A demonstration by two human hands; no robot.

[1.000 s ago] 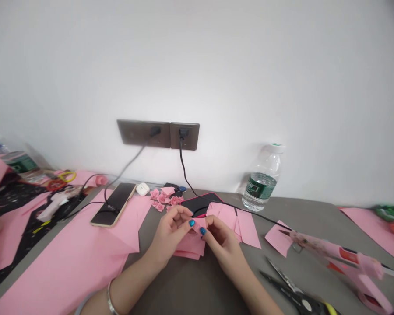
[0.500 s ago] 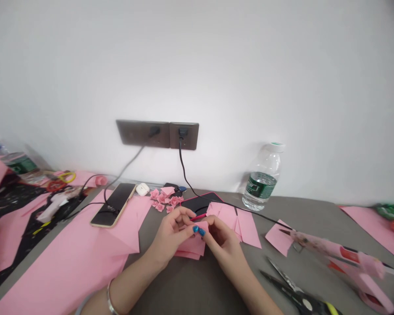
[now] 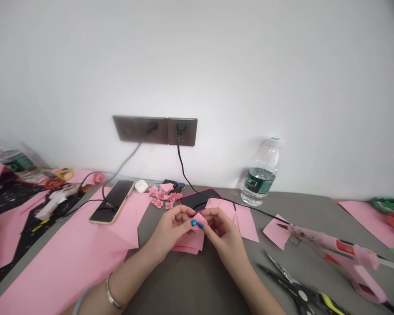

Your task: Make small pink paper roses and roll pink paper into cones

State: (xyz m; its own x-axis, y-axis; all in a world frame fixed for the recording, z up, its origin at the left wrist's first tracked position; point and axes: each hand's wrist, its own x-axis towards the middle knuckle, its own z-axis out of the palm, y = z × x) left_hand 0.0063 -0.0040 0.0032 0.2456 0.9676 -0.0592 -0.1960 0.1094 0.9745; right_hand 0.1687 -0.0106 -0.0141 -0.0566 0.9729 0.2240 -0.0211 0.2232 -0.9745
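Between my two hands is a small folded piece of pink paper (image 3: 198, 217), its tip showing above the thumbs. My left hand (image 3: 177, 225) pinches it from the left, the thumb with blue nail polish pressed on its front. From the other side my right hand (image 3: 220, 227) grips it, thumb tip close to the left one. The fingers behind the paper are partly hidden. Just below lies a stack of pink paper squares (image 3: 188, 244) on the grey table (image 3: 190, 284). Several small pink paper flowers (image 3: 160, 197) lie beyond my left hand.
Right of my hands are scissors (image 3: 295, 286), a pink glue gun (image 3: 341, 251) with its black cord, and a water bottle (image 3: 258, 179). A phone (image 3: 113, 201) rests on large pink sheets (image 3: 68, 262) at left. A wall socket (image 3: 182, 131) holds a plug.
The folded paper's tip now stands up as a point above my thumbs, where a flatter edge showed before. Both hands keep their pinch; the whole view has shifted slightly.
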